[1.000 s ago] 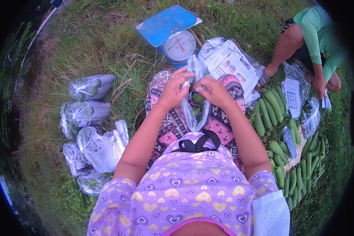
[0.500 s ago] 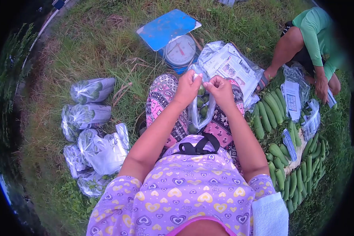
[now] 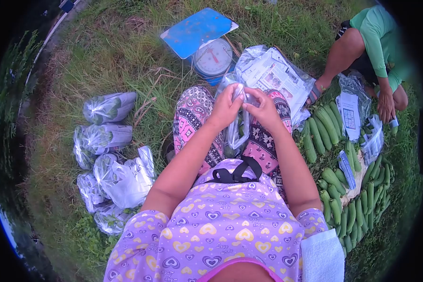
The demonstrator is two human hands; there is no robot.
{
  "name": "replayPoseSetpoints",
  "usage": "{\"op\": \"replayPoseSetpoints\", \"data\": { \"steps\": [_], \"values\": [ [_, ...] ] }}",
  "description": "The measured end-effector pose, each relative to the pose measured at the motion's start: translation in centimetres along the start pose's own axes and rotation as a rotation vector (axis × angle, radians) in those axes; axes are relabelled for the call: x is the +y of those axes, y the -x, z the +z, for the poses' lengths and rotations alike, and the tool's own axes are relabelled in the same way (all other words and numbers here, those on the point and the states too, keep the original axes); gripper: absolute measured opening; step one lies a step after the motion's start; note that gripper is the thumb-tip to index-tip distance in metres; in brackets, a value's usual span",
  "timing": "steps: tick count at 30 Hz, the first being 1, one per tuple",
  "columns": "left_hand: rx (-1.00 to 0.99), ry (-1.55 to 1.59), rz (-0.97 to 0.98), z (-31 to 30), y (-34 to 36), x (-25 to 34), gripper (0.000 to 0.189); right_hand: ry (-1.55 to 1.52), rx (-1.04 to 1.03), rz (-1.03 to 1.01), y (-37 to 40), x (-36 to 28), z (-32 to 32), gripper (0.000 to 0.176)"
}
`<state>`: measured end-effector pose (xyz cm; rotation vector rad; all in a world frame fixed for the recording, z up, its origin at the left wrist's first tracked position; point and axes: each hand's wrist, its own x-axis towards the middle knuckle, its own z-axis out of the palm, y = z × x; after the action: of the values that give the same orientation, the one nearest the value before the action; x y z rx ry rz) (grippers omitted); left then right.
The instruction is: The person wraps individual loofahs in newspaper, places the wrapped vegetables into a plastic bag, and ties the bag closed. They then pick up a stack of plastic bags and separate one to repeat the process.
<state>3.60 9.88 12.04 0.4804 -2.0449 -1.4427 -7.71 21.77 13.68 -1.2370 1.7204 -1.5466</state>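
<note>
A clear plastic bag [image 3: 235,136] with green vegetables inside hangs between my knees. My left hand [image 3: 225,105] is closed around the bunched plastic at its top. On the other side of that neck, my right hand [image 3: 264,110] pinches the plastic with thumb and fingers, close to my left fingertips. The bag partly hides its contents behind my hands. Just beyond my hands lie sheets of newspaper [image 3: 272,73] with clear plastic, and a blue dial scale [image 3: 212,56] stands behind them to the left.
Several filled plastic bags [image 3: 109,107] lie on the grass at left. Rows of long green gourds [image 3: 324,127] spread at right. There a person in a green sleeve [image 3: 369,42] crouches, a hand [image 3: 386,105] at a paper-wrapped gourd [image 3: 394,123]. A white towel [image 3: 322,256] hangs from my shoulder.
My fingers have shifted at the bag's neck, and the plastic is bunched more tightly in my left hand. The other person's hand and the wrapped gourd have turned slightly.
</note>
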Motion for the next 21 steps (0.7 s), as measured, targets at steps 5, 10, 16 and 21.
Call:
{"op": "replayPoseSetpoints", "data": {
  "steps": [5,10,16,21],
  "values": [
    [-0.075,-0.182,-0.003,-0.5,2.1,-1.6,0.053,0.321,0.013,-0.088,1.4,1.3,1.0,0.067],
    [-0.162,-0.197,0.016,-1.2,1.8,-2.3,0.058,0.151,0.168,0.085,1.3,0.8,1.7,0.043],
    [-0.171,-0.221,-0.004,0.6,1.5,-3.2,0.064,0.308,0.080,-0.093,0.9,2.0,2.0,0.031],
    [-0.227,-0.055,-0.166,0.6,1.2,-3.9,0.055,0.218,0.111,-0.156,0.2,2.6,2.0,0.041]
  ]
}}
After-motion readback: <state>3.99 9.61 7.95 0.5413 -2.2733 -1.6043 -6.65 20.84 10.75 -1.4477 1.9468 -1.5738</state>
